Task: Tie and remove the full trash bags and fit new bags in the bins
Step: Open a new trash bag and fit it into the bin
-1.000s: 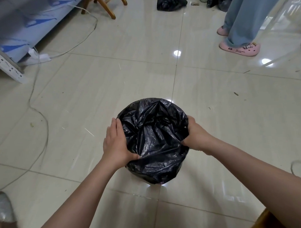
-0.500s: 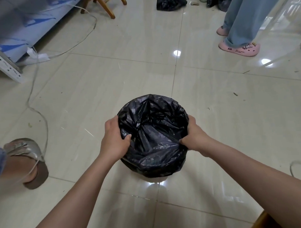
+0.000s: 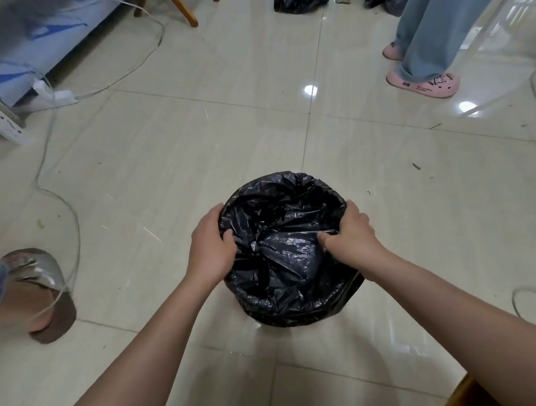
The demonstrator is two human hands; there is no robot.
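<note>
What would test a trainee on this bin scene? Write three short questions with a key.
1. True or false: the left hand grips the black bag.
2. The pink slippers are: A) beside the bag, B) far right, C) far left.
3. What lies on the floor along the left?

Key: 1 true. 2 B. 3 A white cable. The right hand grips the bag too.

Left hand (image 3: 212,248) and right hand (image 3: 351,236) grip opposite sides of a black trash bag (image 3: 288,250) lining a bin on the tiled floor (image 3: 168,163)
</note>
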